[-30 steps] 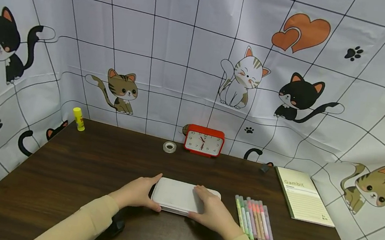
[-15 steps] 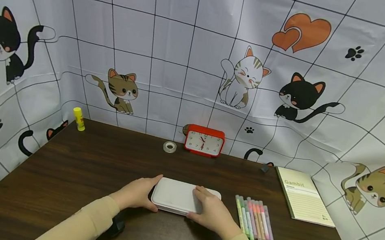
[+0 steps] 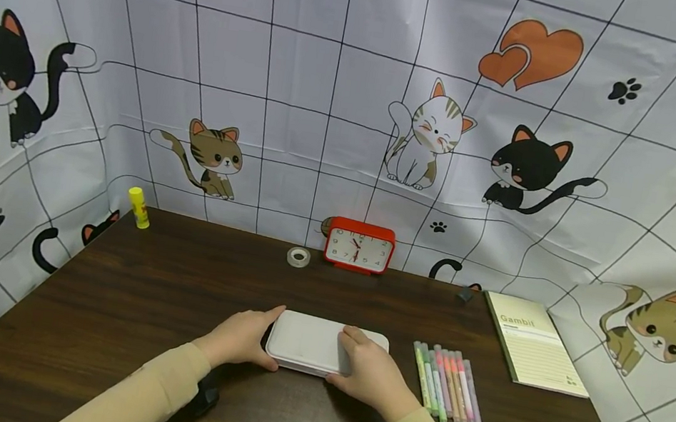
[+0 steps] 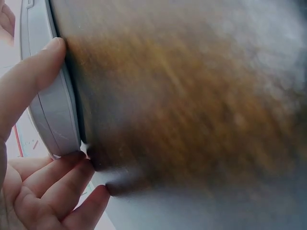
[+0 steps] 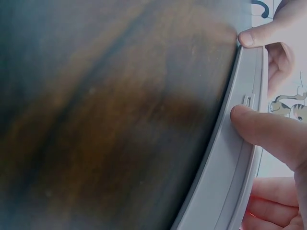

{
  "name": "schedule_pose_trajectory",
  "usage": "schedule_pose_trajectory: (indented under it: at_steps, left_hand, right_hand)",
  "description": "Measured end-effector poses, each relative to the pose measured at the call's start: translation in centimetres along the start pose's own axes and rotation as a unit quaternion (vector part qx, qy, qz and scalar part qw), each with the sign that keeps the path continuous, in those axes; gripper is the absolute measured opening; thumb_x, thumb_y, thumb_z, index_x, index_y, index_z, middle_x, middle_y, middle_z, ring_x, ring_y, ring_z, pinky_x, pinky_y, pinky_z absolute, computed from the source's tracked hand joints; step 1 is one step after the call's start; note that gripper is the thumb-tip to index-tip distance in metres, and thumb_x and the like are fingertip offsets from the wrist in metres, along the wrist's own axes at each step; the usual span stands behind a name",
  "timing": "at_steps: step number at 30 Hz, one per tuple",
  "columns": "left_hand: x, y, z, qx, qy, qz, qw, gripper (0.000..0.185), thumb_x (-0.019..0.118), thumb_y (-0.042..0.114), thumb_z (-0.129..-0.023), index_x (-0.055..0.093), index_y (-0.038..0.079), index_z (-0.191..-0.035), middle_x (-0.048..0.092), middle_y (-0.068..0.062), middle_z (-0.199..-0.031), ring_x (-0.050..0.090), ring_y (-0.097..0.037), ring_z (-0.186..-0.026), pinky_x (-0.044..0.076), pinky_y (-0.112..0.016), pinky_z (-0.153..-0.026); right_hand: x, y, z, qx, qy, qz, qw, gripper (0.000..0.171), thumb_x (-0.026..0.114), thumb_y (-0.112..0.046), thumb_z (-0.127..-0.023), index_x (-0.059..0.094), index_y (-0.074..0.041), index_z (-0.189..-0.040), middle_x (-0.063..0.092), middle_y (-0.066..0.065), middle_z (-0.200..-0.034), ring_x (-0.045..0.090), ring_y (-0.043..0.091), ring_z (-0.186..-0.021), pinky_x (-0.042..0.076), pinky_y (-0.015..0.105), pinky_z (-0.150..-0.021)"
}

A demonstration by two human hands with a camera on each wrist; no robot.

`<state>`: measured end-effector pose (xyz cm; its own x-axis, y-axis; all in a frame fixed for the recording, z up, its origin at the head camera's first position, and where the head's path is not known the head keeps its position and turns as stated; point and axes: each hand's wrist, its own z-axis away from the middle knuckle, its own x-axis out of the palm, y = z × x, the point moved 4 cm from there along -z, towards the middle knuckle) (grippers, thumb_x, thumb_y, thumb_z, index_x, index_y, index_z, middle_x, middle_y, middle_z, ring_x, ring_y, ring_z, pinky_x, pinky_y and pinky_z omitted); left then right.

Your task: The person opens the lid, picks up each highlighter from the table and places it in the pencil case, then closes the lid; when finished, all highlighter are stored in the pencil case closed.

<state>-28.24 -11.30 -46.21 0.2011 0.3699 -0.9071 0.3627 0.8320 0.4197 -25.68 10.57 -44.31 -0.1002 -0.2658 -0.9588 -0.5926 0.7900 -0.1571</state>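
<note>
We see both thumbs pressed on the near edge of the white case, fingers curled round its ends: left hand at the left end, right hand at the right. Case lies flat on the table, pens just right of it.
</note>
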Motion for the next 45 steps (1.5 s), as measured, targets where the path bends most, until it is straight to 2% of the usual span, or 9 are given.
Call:
schedule_pose_trajectory:
  at_steps: [9, 20, 29, 41, 45]
  left_hand:
    - [-0.09, 0.07, -0.08, -0.008, 0.001, 0.002, 1.0, 0.103, 0.087, 0.04, -0.062, 0.038, 0.0, -0.143, 0.059, -0.02, -0.127, 0.058, -0.034, -0.113, 0.046, -0.045, -0.095]
    - [0.09, 0.1, -0.09, -0.005, 0.006, 0.003, 1.0, 0.102, 0.088, 0.04, -0.062, 0.04, 0.0, -0.142, 0.06, -0.02, -0.124, 0.059, -0.034, -0.112, 0.046, -0.045, -0.094]
    - [-0.29, 0.29, -0.07, -0.005, 0.0, -0.004, 1.0, 0.102, 0.088, 0.04, -0.061, 0.04, 0.0, -0.142, 0.06, -0.02, -0.125, 0.059, -0.033, -0.111, 0.047, -0.044, -0.094]
    - [-0.43, 0.17, -0.31, -0.003, 0.015, -0.007, 0.9999, 0.099, 0.09, 0.039, -0.057, 0.044, 0.001, -0.136, 0.063, -0.017, -0.117, 0.062, -0.03, -0.102, 0.048, -0.043, -0.089]
    - [-0.3, 0.12, -0.38, -0.002, 0.016, -0.01, 0.9998, 0.099, 0.09, 0.04, -0.057, 0.044, 0.002, -0.136, 0.064, -0.016, -0.115, 0.063, -0.029, -0.1, 0.049, -0.042, -0.088]
  right_hand:
    - [-0.05, -0.13, -0.09, -0.001, -0.006, 0.017, 1.0, 0.068, 0.08, -0.041, -0.071, 0.062, 0.002, -0.12, 0.058, 0.015, -0.127, 0.059, 0.028, -0.114, 0.05, 0.038, -0.091]
    - [0.04, -0.47, -0.09, -0.009, 0.01, 0.025, 1.0, 0.064, 0.082, -0.039, -0.069, 0.063, 0.001, -0.117, 0.061, 0.014, -0.122, 0.062, 0.027, -0.108, 0.052, 0.037, -0.088]
    - [-0.07, -0.8, -0.47, -0.029, 0.015, 0.053, 0.998, 0.056, 0.083, -0.037, -0.067, 0.065, 0.0, -0.106, 0.064, 0.014, -0.112, 0.066, 0.025, -0.094, 0.055, 0.035, -0.078]
    - [0.02, -0.87, -0.78, -0.027, 0.005, 0.057, 0.998, 0.058, 0.084, -0.039, -0.066, 0.066, 0.001, -0.105, 0.064, 0.016, -0.112, 0.066, 0.026, -0.094, 0.055, 0.035, -0.079]
    - [0.09, -0.96, -0.86, -0.033, 0.016, 0.078, 0.996, 0.054, 0.084, -0.041, -0.066, 0.066, 0.0, -0.098, 0.064, 0.013, -0.106, 0.067, 0.022, -0.086, 0.055, 0.033, -0.073]
